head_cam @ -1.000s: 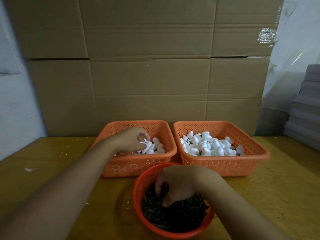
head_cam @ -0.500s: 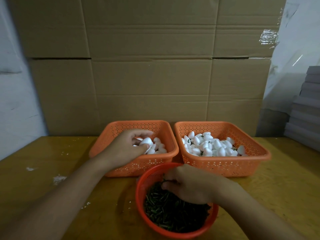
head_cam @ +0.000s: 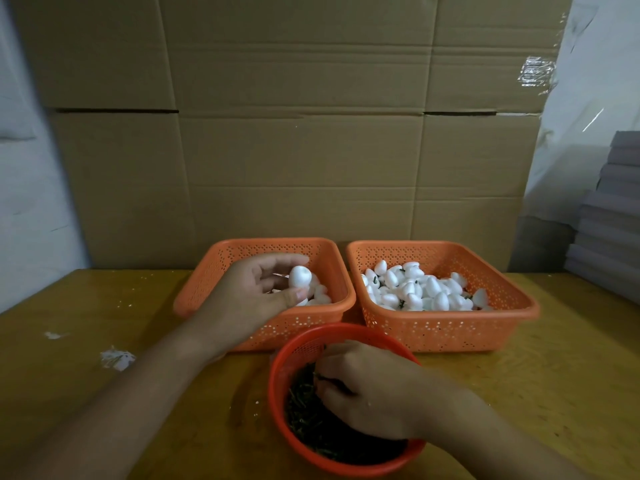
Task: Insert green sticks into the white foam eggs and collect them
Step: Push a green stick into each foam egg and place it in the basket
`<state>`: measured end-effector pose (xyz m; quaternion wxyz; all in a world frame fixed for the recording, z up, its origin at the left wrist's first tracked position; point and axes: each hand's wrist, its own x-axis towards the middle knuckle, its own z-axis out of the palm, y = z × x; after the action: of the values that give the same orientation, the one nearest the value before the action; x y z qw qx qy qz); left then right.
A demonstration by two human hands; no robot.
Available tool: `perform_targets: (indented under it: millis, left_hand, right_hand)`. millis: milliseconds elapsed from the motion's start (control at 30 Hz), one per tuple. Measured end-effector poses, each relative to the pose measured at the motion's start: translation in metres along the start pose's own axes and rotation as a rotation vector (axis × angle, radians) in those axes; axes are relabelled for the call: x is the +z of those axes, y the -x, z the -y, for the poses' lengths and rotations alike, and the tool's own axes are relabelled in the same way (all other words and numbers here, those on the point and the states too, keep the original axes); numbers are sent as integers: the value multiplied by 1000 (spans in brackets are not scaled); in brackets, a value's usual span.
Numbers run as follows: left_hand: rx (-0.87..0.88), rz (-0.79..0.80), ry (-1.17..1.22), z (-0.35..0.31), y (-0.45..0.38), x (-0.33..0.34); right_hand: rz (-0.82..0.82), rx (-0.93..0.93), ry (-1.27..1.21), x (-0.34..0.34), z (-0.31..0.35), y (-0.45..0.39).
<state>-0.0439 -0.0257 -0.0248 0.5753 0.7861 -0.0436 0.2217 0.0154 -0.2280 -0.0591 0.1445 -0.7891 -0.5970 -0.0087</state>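
Note:
My left hand hovers over the left orange basket and pinches one white foam egg between thumb and fingers. A few more plain eggs lie in that basket below it. My right hand is down in the round red bowl of green sticks, fingers curled and pinching a stick at its fingertips. The right orange basket holds a pile of white eggs, some with green stems showing.
The baskets and bowl stand on a yellow wooden table. White foam crumbs lie at the left. A cardboard wall rises behind the baskets. Stacked grey sheets stand at the far right.
My left hand has lifted an egg out of the pile in the left basket and turned palm-up. My right hand has drawn back from deep in the sticks toward the bowl's near-left side.

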Motion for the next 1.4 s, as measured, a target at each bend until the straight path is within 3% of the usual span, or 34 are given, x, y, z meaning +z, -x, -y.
perform_targets:
  millis: [233, 433, 800, 1033, 1133, 1267, 1400]
  left_hand:
    - [174, 34, -90, -14, 8, 7]
    - [180, 40, -122, -17, 10, 12]
    - [-380, 78, 728, -24, 5, 9]
    - [-509, 76, 868, -21, 3, 6]
    - [-466, 100, 810, -19, 4, 4]
    - [-344, 77, 519, -17, 7, 7]
    - [-243, 36, 268, -16, 8, 6]
  right_hand:
    - [34, 28, 17, -3, -1, 3]
    - [39, 12, 31, -5, 1, 4]
    - [50, 24, 6, -6, 1, 4]
    - [74, 47, -26, -6, -1, 3]
    - [43, 42, -44, -4, -2, 2]
    - [-32, 32, -64, -4, -4, 1]
    - [-53, 46, -296, -14, -5, 1]
